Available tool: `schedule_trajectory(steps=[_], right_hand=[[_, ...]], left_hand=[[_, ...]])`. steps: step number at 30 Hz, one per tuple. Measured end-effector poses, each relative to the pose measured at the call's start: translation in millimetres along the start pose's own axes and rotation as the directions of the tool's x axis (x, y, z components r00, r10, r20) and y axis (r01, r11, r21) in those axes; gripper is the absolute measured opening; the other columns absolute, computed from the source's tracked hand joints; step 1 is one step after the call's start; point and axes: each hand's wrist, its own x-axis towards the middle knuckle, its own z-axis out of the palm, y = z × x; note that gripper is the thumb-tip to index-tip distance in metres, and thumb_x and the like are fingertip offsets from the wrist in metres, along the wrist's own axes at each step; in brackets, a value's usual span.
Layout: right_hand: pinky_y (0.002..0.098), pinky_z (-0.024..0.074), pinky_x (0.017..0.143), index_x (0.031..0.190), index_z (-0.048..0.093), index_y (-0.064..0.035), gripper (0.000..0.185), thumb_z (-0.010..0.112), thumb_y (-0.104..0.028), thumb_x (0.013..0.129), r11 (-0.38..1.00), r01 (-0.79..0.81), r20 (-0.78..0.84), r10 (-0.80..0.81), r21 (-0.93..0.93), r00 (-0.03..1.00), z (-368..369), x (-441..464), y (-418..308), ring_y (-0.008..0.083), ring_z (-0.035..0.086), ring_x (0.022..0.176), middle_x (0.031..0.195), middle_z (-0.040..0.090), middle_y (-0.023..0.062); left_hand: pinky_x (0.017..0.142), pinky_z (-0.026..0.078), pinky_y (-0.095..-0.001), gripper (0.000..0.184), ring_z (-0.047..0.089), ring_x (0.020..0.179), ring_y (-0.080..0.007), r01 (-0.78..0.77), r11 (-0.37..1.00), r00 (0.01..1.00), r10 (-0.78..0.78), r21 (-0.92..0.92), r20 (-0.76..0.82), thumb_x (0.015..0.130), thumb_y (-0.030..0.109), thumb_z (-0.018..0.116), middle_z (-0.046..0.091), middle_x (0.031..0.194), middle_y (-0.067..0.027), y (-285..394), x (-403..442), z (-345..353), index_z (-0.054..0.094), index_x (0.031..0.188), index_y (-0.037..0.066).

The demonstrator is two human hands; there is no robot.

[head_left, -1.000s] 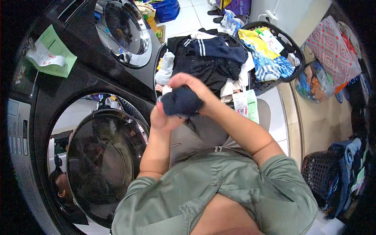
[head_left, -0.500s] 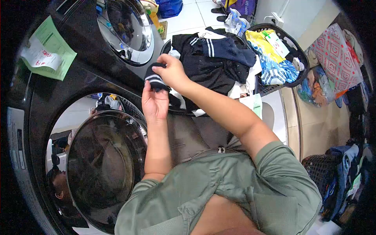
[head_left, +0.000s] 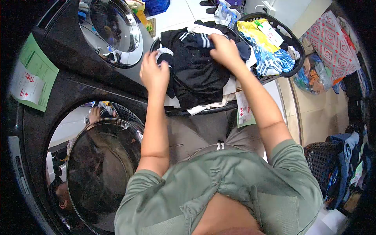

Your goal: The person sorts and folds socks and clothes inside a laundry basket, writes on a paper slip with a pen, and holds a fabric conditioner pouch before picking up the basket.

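- Striped garment (head_left: 194,40): navy, paired white stripes; crumpled, lying across upper part of black garment.
- Black garment (head_left: 199,80): spread loosely, wrinkled, light specks on surface; covers middle of laundry heap.
- Dark cloth (head_left: 166,58): bunched at left edge of heap, beside black garment; full shape partly hidden.

A dark basket (head_left: 227,107) carries heaped black, navy and white clothes (head_left: 199,82).
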Motion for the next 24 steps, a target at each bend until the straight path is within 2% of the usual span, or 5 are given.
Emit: schedule_trajectory(steps=[4,6,16,20,24], right_hand=[[0.0276,0.0454,0.073,0.099,0.057,-0.0024,0.021,0.051,-0.009,0.080,0.705,-0.229,-0.130,0.416,0.671,0.900,-4.2,6.1,66.9,0.0189,0.060,0.078,0.088,0.063,0.0068],[0.0256,0.0451,0.067,0.099,0.057,-0.0023,0.020,0.052,-0.013,0.083,0.170,-0.073,-0.024,0.511,0.983,0.859,-43.0,-1.1,66.2,0.0116,0.056,0.072,0.082,0.061,0.0049],[0.0319,0.0489,0.077,0.101,0.053,0.0005,0.022,0.038,-0.005,0.086,-0.266,-0.166,0.277,0.464,0.949,0.841,-54.5,-42.7,70.8,0.0204,0.060,0.085,0.095,0.061,0.0115],[0.0344,0.0480,0.081,0.101,0.053,0.0001,0.021,0.038,-0.006,0.087,-0.387,-0.158,0.318,0.395,0.908,0.862,-48.5,-48.0,62.8,0.0220,0.060,0.087,0.097,0.060,0.0117],[0.0381,0.0442,0.088,0.109,0.050,-0.0007,0.025,0.045,-0.012,0.088,-0.569,-0.199,0.472,0.384,0.798,0.794,-44.9,-59.5,67.5,0.0238,0.057,0.096,0.106,0.057,0.0130]], left_hand=[[0.092,0.037,-0.0363,0.041,0.047,0.108,-0.0314,-0.064,0.915,0.968,0.155,-0.399,0.199,0.066,0.015,0.061,0.049,0.117,-0.0168,37.6,36.4,36.8,0.053,0.105,0.005],[0.095,0.035,-0.0348,0.052,0.044,0.112,-0.0312,-0.043,0.917,0.911,0.199,-0.396,0.361,0.064,0.019,0.065,0.047,0.120,-0.0167,35.7,50.4,70.0,0.050,0.112,0.006],[0.098,0.010,-0.0607,0.105,0.021,0.128,-0.0334,-0.217,0.884,0.702,0.436,-0.414,0.564,0.042,0.052,0.076,0.029,0.135,-0.0159,99.8,20.2,51.5,0.035,0.129,0.012],[0.093,0.029,-0.0484,0.046,0.049,0.107,-0.0233,-0.011,0.782,0.871,0.314,-0.623,0.378,0.063,0.033,0.072,0.056,0.109,-0.0115,113.8,-9.3,48.3,0.060,0.094,0.001],[0.057,0.041,-0.0226,0.023,0.052,0.062,-0.0098,0.722,0.102,0.691,-0.143,-0.684,0.709,0.067,0.007,0.068,0.054,0.072,-0.0001,104.4,-17.2,23.9,0.056,0.086,0.003]])
